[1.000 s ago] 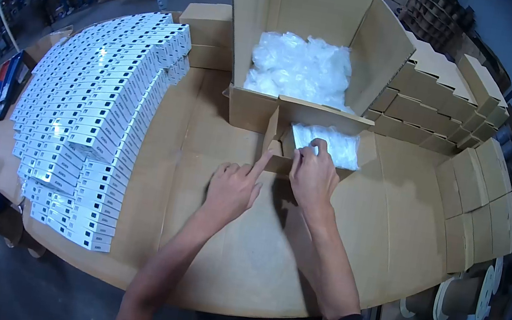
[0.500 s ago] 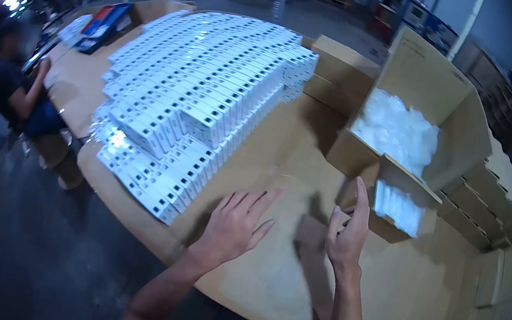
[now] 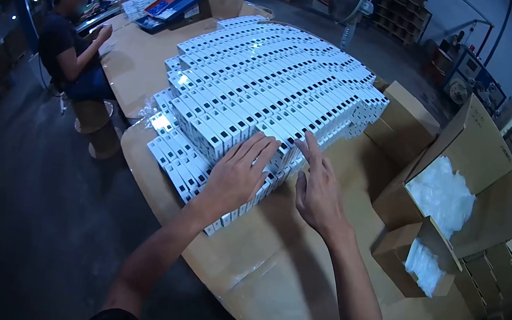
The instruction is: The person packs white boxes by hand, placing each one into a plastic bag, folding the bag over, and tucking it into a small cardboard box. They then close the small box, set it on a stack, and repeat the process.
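Note:
A broad stack of narrow white boxes (image 3: 276,73), each with a small dark square near its end, stands in tight rows and stepped layers on the cardboard-covered table (image 3: 262,288). My left hand (image 3: 239,174) is over the near edge of the stack, with its outstretched fingertips right at the upper layer's boxes. At the stack's right side is my right hand (image 3: 321,194), index finger reaching to the box ends and thumb apart. No box is held in either hand. The hands partly hide the boxes at this corner.
To the right, a large open carton (image 3: 487,140) contains clear plastic bags (image 3: 441,193). A smaller carton (image 3: 394,254) in front holds folded plastic. At the far left, a person (image 3: 70,43) sits beside the table, near a blue tray (image 3: 175,13). A fan (image 3: 348,0) stands behind.
Both hands have gone from over the bare table and beside the small carton to the near edge of the white stack. The view has turned left.

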Tool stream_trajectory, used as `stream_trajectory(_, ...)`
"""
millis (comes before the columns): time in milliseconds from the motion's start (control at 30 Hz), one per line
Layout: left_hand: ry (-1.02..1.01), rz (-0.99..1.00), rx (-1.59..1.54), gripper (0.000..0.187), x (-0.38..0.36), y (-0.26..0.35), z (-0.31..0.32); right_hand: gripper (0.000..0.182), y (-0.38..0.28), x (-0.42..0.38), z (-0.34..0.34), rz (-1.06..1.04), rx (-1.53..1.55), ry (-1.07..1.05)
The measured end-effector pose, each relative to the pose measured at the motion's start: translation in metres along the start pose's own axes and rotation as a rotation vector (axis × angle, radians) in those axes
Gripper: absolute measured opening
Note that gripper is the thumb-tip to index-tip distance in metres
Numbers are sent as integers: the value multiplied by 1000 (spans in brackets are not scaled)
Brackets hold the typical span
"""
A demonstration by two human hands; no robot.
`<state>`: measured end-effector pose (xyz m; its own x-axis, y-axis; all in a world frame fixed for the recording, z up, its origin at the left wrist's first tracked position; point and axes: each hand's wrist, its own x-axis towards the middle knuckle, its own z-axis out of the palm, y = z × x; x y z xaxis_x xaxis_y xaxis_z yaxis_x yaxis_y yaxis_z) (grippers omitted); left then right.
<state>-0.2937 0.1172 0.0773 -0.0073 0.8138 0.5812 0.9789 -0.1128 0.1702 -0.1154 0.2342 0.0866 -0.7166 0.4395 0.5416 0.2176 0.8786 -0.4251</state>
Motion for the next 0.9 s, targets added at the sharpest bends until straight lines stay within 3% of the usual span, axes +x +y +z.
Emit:
stream_trajectory(200, 78, 67, 67, 58, 3, -9, -3, 78, 3, 5, -3, 36, -58, -109)
stream_trajectory(367, 140, 129, 153, 36, 2, -17, 3, 74, 3, 3, -3, 26, -5, -63)
stream_trajectory(433, 130, 158, 169, 36, -1, -10, -9, 72, -3, -2, -11, 54, 42, -20)
stream_trajectory(533, 155, 175, 116, 43, -11, 6, -24, 69, -24, -24, -42, 350, 300, -41)
stream_trajectory(567, 158, 190, 49, 31, -10, 16, -33, 64, -20, -39, -47, 388, 420, -50)
stream_trajectory(667, 173, 239, -43, 27, -7, 48, -34, 61, -26, -63, -73, 463, 778, -172)
stream_trajectory(767, 189, 369, -177, 22, 8, 84, -23, 52, -29, -75, -91, 522, 1193, -113)
stream_trajectory(867, 116, 456, -271, 33, 27, 117, -16, 39, -10, -87, -92, 458, 1073, 44)
stream_trajectory(900, 74, 411, -331, 25, 39, 131, -20, 28, -14, -89, -106, 472, 1100, 94)
